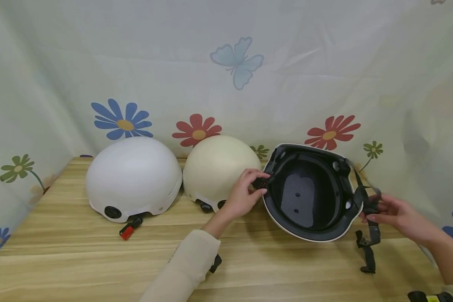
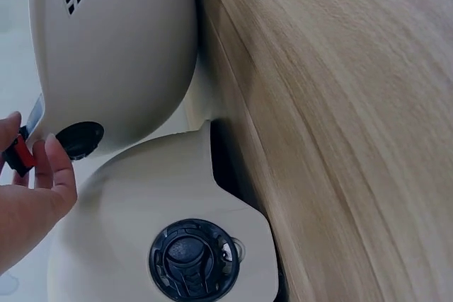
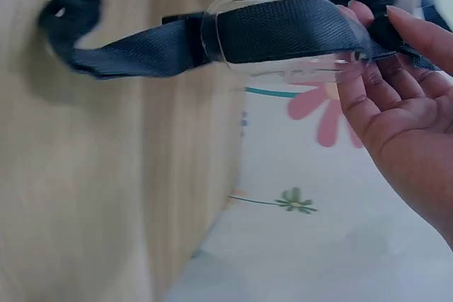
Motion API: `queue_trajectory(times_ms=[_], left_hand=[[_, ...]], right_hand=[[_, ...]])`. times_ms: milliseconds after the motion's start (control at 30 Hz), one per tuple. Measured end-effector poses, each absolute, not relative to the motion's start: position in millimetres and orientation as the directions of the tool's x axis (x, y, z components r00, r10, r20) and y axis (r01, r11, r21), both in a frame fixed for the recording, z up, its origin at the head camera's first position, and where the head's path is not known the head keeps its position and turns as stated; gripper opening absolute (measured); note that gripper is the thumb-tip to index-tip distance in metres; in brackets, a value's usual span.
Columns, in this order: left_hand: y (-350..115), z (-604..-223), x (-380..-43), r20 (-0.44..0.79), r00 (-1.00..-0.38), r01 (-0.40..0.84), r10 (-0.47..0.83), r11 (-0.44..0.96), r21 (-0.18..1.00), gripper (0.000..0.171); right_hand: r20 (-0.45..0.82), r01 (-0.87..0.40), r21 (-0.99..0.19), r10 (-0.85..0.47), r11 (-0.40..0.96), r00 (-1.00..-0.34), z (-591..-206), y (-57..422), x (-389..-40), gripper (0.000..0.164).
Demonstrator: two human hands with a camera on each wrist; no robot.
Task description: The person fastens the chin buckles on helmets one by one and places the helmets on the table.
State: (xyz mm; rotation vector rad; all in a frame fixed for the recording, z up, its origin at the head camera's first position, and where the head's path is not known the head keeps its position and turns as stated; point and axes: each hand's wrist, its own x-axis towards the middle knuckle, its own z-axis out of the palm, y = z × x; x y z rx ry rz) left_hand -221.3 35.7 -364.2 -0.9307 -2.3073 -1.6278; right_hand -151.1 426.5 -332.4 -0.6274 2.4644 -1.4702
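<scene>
A helmet (image 1: pixel 298 201) is turned over on the right of the table, its black padded inside facing up toward the head camera. At its left rim my left hand (image 1: pixel 243 195) pinches a black buckle half with a red part; the red-and-black buckle (image 2: pixel 21 157) shows between thumb and fingers in the left wrist view. On the opposite side my right hand (image 1: pixel 394 214) holds the black chin strap (image 1: pixel 373 233) by a dark plastic piece, with thumb and fingers around it. In the right wrist view, a clear sleeve wraps part of the webbing (image 3: pixel 290 30), and its loose end hangs beyond.
A white helmet (image 1: pixel 134 176) sits dome up at the left, its red-tipped buckle (image 1: pixel 126 232) lying on the wooden table (image 1: pixel 109 268). Next to it is a cream helmet (image 1: pixel 219 163), partly behind my left hand. A flowered curtain (image 1: pixel 166 63) hangs behind the table.
</scene>
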Motion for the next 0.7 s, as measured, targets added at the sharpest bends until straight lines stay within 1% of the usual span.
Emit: queue_trajectory(times_ms=[200, 500, 633, 700], left_hand=[[37, -363, -220, 0.469, -0.794, 0.571, 0.387, 0.207, 0.795, 0.031], [38, -364, -220, 0.474, -0.794, 0.571, 0.381, 0.199, 0.797, 0.03], [40, -363, -220, 0.477, -0.795, 0.57, 0.374, 0.196, 0.798, 0.03], [41, -363, -219, 0.479, -0.794, 0.571, 0.374, 0.191, 0.798, 0.03]], right_hand=[[0.039, -0.244, -0.814, -0.368, 0.528, -0.929, -306, 424, -148, 0.037], [0.103, -0.305, -0.762, -0.359, 0.571, -0.928, -264, 402, -152, 0.042], [0.084, -0.268, -0.739, -0.31, 0.618, -0.947, -255, 384, -156, 0.041], [0.084, -0.26, -0.733, -0.295, 0.629, -0.952, -254, 375, -158, 0.043]])
